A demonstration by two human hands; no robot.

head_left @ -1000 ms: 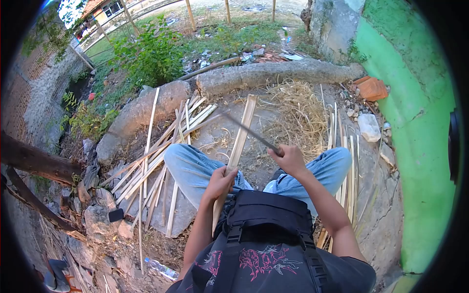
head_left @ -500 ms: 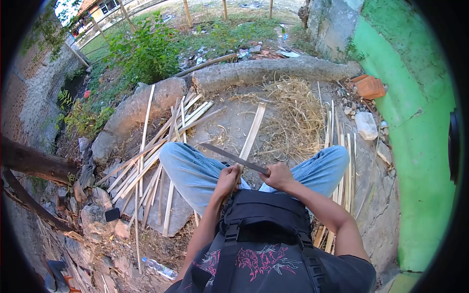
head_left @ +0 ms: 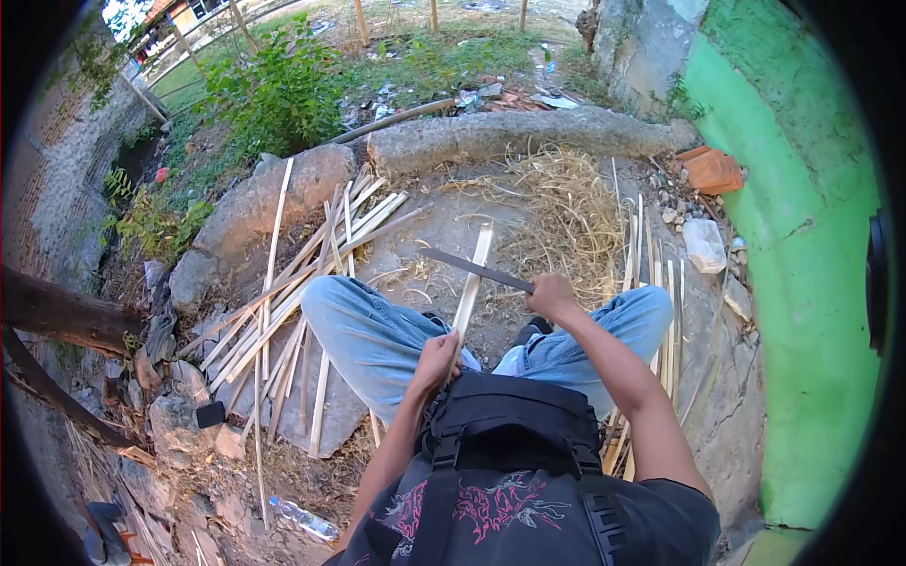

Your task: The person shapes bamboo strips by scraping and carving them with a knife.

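A pale wooden strip (head_left: 468, 288) slants away from my lap between my knees. My left hand (head_left: 437, 360) is closed around its near part. In my right hand (head_left: 551, 295) is the handle of a long dark blade (head_left: 477, 269), which points left and crosses the strip near its far end. Whether the edge touches the wood cannot be made out. A black bag (head_left: 514, 415) on my front hides the strip's near end.
Pale strips (head_left: 283, 321) lie piled on the left, with more strips (head_left: 672, 330) beside my right knee. Curly shavings (head_left: 566, 217) are heaped ahead. A low concrete edge (head_left: 528, 135), a broken brick (head_left: 713, 172), a green wall (head_left: 812, 283) and a plastic bottle (head_left: 304, 518) surround me.
The blade first came in close to my left hand, then moved forward along the strip with my right hand. The strip's far end has shifted left and nearer since the middle frame.
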